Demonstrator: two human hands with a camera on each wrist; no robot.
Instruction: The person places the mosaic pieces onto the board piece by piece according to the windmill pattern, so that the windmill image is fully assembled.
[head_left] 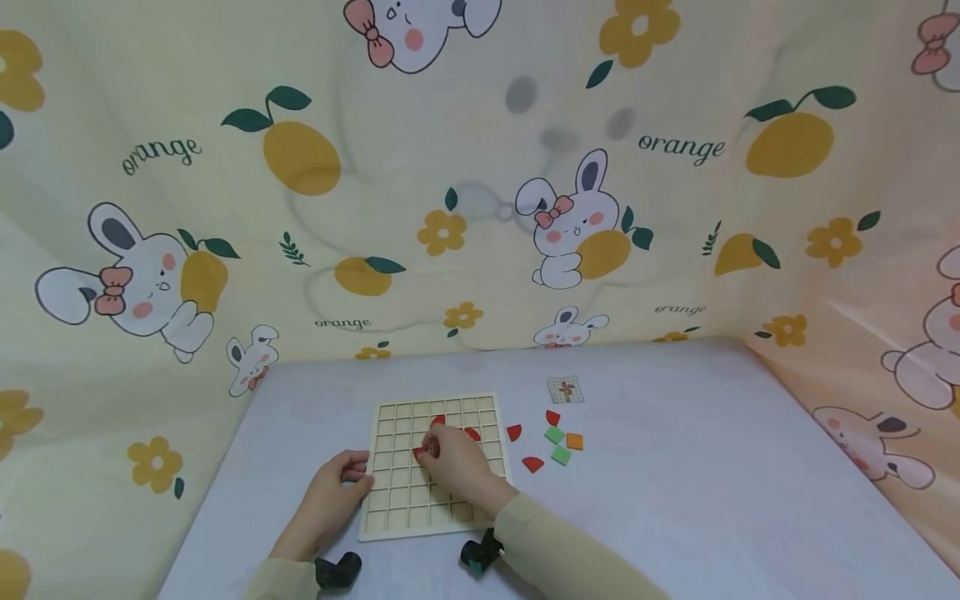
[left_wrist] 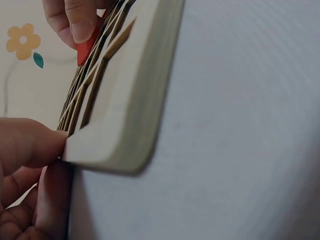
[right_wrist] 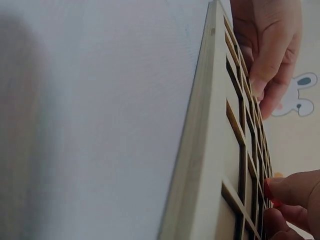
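Observation:
A square wooden grid board (head_left: 387, 523) lies on the table, divided into small square cells. My left hand (head_left: 327, 498) grips the board's left edge; in the left wrist view the thumb (left_wrist: 32, 143) lies over the rim with fingers beside it. Over the middle of the board, my right hand (head_left: 459, 462) pinches a red quarter-circle tile (head_left: 418, 454) between thumb and fingertips. The same red tile (left_wrist: 86, 51) shows at the cells in the left wrist view. Two more red tiles sit in the grid, one above the hand (head_left: 438, 420) and one to its right (head_left: 472, 434).
Right of the board lie loose red quarter-circle tiles (head_left: 532, 464), two green square tiles (head_left: 561, 456) and an orange square tile (head_left: 574, 442). A small gridded picture card (head_left: 566, 389) lies behind them. A patterned cloth (head_left: 480, 275) hangs behind the table.

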